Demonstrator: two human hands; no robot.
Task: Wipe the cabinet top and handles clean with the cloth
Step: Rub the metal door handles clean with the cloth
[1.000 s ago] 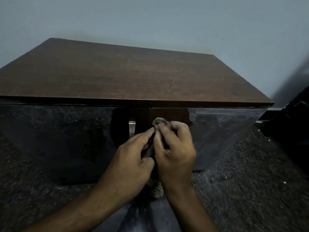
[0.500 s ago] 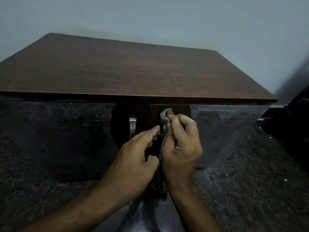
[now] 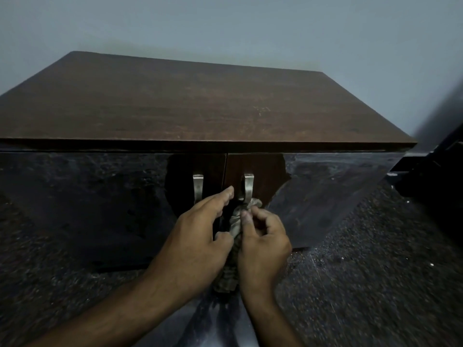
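- Cabinet of dark brown wood (image 3: pixel 200 106), glossy black doors, two brushed-metal strap handles at the door seam: left handle (image 3: pixel 198 186), right handle (image 3: pixel 248 187).
- Crumpled grey-beige cloth (image 3: pixel 236 221) bunched at the foot of the right handle, likely to rub the metal all round.
- Right hand (image 3: pixel 263 244) pinching the cloth.
- Left hand (image 3: pixel 198 241) curled on the cloth's side, forefinger out toward the seam, seemingly steadying.
- Bare top; speckled dark floor (image 3: pixel 363 284); pale grey-blue wall (image 3: pixel 225 28) behind.
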